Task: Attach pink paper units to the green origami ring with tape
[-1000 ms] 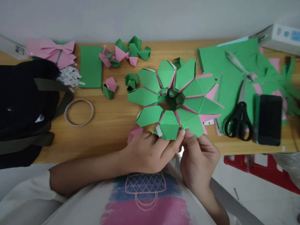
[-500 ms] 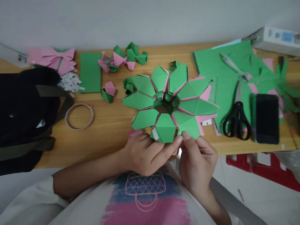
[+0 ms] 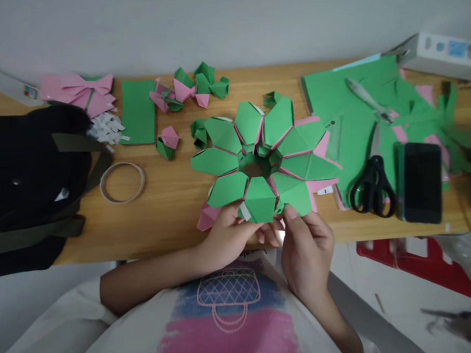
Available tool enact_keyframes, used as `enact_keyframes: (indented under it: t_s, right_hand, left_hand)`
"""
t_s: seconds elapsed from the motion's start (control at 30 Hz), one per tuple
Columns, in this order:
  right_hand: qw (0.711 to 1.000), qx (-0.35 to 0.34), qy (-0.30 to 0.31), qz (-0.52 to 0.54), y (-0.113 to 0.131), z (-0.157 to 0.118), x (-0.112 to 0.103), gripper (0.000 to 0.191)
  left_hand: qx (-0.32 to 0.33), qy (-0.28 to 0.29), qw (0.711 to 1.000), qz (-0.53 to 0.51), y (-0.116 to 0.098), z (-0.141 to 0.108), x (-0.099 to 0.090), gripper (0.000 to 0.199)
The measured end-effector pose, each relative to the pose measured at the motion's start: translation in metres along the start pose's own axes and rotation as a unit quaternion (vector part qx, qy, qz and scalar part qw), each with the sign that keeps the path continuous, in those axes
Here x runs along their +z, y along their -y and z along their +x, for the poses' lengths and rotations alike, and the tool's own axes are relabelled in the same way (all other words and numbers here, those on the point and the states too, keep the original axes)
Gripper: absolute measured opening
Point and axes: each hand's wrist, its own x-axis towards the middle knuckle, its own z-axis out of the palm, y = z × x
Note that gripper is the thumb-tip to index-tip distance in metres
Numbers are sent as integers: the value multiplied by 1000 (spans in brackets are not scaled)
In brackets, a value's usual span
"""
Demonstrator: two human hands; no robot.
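Note:
A folded paper flower (image 3: 224, 189) with green petals, pink edges and an open round centre lies at the near middle of the table. My left hand (image 3: 230, 241) grips its near edge from below, its fingers partly hidden under a green petal. A small white strip (image 3: 245, 212) sticks to that petal. At the neighbouring petal to the right, my right hand (image 3: 307, 247) is closed, thumb on top, pinching the edge beside a small crumpled green bit (image 3: 280, 206). A pink folded piece (image 3: 207, 217) shows below the flower, left of my left hand.
Black scissors (image 3: 373, 185), a phone (image 3: 421, 182) and a cutter knife (image 3: 367, 99) lie right, around green sheets (image 3: 317, 89). Left are a tape roll (image 3: 122, 182), a black bag (image 3: 32, 173), white scraps (image 3: 106, 129) and a green paper stack (image 3: 139, 112). Small folded pieces (image 3: 182, 91) sit behind.
My left hand has drawn back from the right hand's fingertips and slipped under the near petal. The right hand keeps its pinch on the petal edge. The view has shifted slightly.

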Motion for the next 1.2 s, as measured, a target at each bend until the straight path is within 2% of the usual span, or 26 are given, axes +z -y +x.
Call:
enact_keyframes:
  t_s: [0.07,0.23,0.4,0.6,0.8,0.97,1.2]
  right_hand:
    - [1000,12,20,15,1,0,0,20]
    - [999,3,32,17,0,-1,-2,20]
    - [998,7,45,34,-2,0,-3,22]
    - [995,10,75,59,-5,0,-5,23]
    - [997,16,72,36,-7,-1,-7,25]
    - [996,21,68,45,-5,1,-6,20]
    - [998,19,32,49,0,3,-1,24]
  left_hand:
    - [1,1,1000,-27,-2,3,3,31]
    - [7,-6,1000,7,-6,2,3,29]
    - [28,-8,1000,-3,-4,3,1,22]
    - [37,-21,999,23,-8,2,3,24]
    - [45,-31,997,47,-10,2,2,33]
    - [54,-31,997,51,-12,2,2,31]
    - [43,-31,997,61,-17,1,6,33]
